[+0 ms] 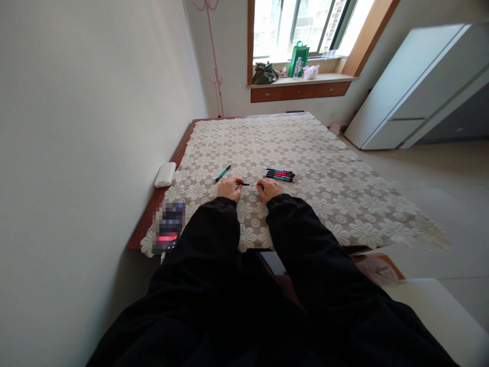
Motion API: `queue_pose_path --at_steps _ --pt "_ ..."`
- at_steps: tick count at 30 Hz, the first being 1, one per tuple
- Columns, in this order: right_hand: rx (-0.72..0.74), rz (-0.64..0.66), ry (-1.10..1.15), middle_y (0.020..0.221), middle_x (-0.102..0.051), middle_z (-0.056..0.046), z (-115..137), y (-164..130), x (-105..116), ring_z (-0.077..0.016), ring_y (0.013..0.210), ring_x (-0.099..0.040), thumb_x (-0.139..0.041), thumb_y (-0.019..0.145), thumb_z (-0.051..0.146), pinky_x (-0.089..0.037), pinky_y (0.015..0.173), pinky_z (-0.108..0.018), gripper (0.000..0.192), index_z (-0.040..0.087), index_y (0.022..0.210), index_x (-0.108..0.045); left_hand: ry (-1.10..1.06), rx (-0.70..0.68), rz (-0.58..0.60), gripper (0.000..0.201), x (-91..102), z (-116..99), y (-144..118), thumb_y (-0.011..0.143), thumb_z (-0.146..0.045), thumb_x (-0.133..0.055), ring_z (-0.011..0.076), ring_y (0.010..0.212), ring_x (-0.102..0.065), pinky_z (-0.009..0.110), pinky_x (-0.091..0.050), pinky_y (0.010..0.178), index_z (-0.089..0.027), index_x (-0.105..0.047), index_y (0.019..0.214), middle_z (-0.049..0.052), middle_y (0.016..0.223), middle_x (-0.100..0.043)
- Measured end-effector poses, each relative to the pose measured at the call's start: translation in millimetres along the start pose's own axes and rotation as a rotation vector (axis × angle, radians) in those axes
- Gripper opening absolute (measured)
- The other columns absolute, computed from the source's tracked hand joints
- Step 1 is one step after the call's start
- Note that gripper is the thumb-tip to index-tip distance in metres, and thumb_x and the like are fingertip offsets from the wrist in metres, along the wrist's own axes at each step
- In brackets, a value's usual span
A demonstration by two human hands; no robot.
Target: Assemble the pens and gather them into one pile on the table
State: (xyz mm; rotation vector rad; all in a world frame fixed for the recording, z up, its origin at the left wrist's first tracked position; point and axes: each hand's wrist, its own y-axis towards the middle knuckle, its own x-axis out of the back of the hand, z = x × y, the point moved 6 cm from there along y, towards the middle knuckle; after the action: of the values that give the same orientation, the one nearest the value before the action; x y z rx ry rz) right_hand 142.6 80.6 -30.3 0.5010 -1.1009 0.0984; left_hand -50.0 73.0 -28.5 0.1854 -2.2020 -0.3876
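My left hand [229, 187] and my right hand [269, 188] rest on the lace-covered table [305, 153], close together. Both pinch a thin dark pen [247, 184] that lies level between them, one hand at each end. Just beyond my right hand lies a small bundle of teal, red and black pens [280, 175]. A single teal pen [222, 173] lies apart, beyond my left hand. Black sleeves cover both arms.
A white power bank [165, 174] sits at the table's left edge by the wall. A phone [169, 227] lies at the near left corner. A white cabinet [420, 86] stands right, and a window sill [301, 79] with bags is at the back.
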Motion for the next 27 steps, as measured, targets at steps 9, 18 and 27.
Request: queue_pose_path --at_steps 9,18,27 --pt "0.028 0.082 -0.013 0.107 -0.074 -0.011 9.6 -1.3 2.0 -0.0257 0.104 -0.064 -0.053 0.097 0.028 -0.047 0.091 -0.034 0.022 0.019 0.105 -0.071 -0.025 -0.074 0.034 0.023 -1.6 -6.2 -0.2 0.085 -0.020 -0.065 0.0273 0.108 -0.065 0.043 -0.050 0.101 -0.027 -0.079 0.101 0.004 0.107 -0.078" --pt "0.066 0.073 0.135 0.107 -0.072 -0.011 9.8 -2.3 -2.9 -0.0255 0.101 -0.065 -0.054 0.078 0.009 -0.049 0.089 -0.033 0.050 0.016 0.127 -0.058 -0.083 -0.248 0.083 0.021 -7.1 -18.9 -2.8 0.087 -0.022 -0.066 0.0277 0.107 -0.065 0.044 -0.050 0.102 -0.026 -0.081 0.101 0.005 0.103 -0.078" --pt "0.052 0.071 0.160 0.103 -0.073 -0.010 7.1 -0.1 -0.4 -0.0239 0.097 -0.068 -0.057 0.085 0.014 -0.049 0.084 -0.031 0.024 0.021 0.107 -0.061 -0.126 -0.242 0.053 0.021 -6.5 -17.0 -1.8 0.088 -0.021 -0.065 0.0266 0.105 -0.066 0.042 -0.051 0.099 -0.025 -0.081 0.102 0.005 0.102 -0.078"
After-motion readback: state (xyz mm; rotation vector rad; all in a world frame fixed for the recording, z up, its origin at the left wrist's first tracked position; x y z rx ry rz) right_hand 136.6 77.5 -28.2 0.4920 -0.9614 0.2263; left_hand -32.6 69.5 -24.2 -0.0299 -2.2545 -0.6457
